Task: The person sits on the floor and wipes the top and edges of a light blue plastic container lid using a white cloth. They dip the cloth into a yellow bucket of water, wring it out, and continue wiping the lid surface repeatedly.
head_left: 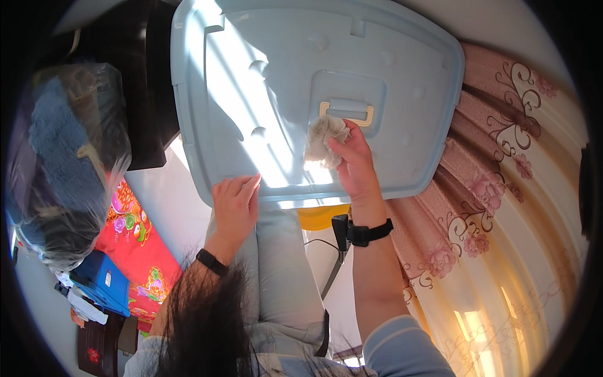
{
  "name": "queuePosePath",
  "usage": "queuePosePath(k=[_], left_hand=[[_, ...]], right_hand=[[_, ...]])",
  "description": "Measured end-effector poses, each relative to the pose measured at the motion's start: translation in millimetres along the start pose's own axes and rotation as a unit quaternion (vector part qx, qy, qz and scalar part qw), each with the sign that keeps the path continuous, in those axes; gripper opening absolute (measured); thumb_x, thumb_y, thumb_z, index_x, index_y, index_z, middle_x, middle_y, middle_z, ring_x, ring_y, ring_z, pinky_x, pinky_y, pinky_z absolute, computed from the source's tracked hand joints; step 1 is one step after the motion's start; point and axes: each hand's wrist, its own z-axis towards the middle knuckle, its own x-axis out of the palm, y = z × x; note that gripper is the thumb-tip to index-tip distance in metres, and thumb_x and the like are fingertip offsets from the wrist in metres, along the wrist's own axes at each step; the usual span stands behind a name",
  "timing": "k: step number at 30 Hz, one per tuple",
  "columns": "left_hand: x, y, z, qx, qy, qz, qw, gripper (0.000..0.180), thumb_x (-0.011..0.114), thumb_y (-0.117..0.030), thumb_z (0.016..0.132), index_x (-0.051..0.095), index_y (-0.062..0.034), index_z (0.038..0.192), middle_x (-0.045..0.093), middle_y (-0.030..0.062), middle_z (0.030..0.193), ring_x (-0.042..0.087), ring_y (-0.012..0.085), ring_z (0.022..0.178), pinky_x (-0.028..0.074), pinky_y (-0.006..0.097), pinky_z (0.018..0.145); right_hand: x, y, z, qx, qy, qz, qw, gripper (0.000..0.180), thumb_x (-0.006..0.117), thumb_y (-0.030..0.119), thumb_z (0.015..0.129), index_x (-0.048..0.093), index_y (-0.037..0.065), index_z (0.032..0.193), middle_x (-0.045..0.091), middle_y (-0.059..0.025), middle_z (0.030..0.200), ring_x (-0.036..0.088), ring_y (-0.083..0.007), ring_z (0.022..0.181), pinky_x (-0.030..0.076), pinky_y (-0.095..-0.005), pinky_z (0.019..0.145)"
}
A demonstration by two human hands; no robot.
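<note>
In front of me is a large light-blue plastic box lid with raised edges and a cream-and-blue handle set in a recess. My right hand is closed around a crumpled grey-white cloth, which lies against the lid just below the handle. At the lid's near left edge, my left hand has its fingers bent and pressed together on the rim; its fingertips are partly hidden. Each wrist wears a black band.
Pink and cream floral curtains hang close on the right. On the left are a clear plastic bag of blue fabric, red patterned cloth and a blue box. Something yellow shows under the lid. Bright sunlight streaks its surface.
</note>
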Motion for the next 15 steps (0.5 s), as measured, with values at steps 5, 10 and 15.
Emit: queuePosePath(k=[5,10,15], left_hand=[[-4,1,2,0.015,0.011,-0.004,1.000,0.032,0.070,-0.005,0.089,0.071,-0.0136,0.120,0.068,0.0004,0.102,0.061,0.0235,0.094,0.042,0.040,0.088],[-3,4,-2,0.022,0.023,-0.014,0.999,0.035,0.071,-0.003,0.087,0.071,-0.0133,0.120,0.068,0.0011,0.103,0.061,0.0247,0.094,0.042,0.041,0.088],[-4,6,-3,0.029,0.028,-0.024,0.999,0.035,0.071,-0.002,0.086,0.071,-0.0134,0.120,0.068,0.0015,0.103,0.062,0.0247,0.095,0.042,0.041,0.088]], right_hand=[[-3,-12,11,-0.292,-0.119,-0.512,0.799,0.037,0.069,0.002,0.091,0.056,0.003,0.126,0.065,-0.0114,0.121,0.063,-0.0282,0.111,0.051,-0.0363,0.098],[15,-40,16,-0.374,-0.095,-0.579,0.718,0.034,0.068,-0.003,0.087,0.056,0.003,0.119,0.064,-0.0181,0.114,0.062,-0.0401,0.106,0.053,-0.0407,0.091],[38,-55,17,-0.324,-0.084,-0.601,0.726,0.034,0.063,-0.006,0.084,0.052,0.004,0.116,0.064,-0.0203,0.113,0.061,-0.0398,0.107,0.050,-0.0468,0.094]])
